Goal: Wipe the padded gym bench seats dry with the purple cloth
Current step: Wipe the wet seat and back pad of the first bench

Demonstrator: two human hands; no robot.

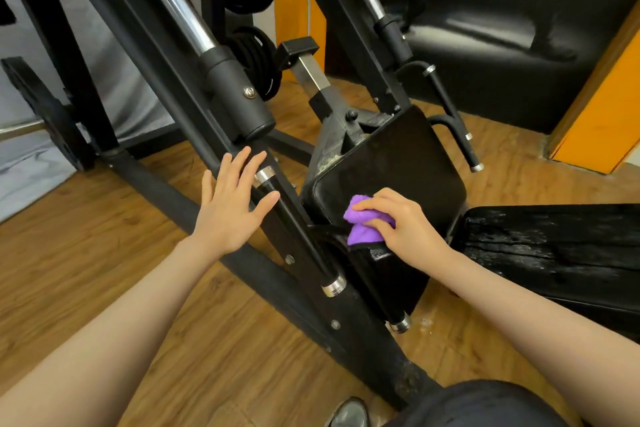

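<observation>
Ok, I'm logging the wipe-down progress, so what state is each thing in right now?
Purple cloth: bunched, pinched by right hand, pressed on seat pad.
Seat pad: tilted, dull black.
Long bench pad: wet, glistening droplets.
Left hand: open, fingers spread over frame handle.

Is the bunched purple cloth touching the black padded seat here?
Touching. The head view shows the right hand pressing the bunched purple cloth against the near edge of the black padded seat, with no gap visible between them.

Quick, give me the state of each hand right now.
Left hand: open, fingers spread, at the black metal frame bar.
Right hand: grips the crumpled purple cloth on the black padded seat.
</observation>
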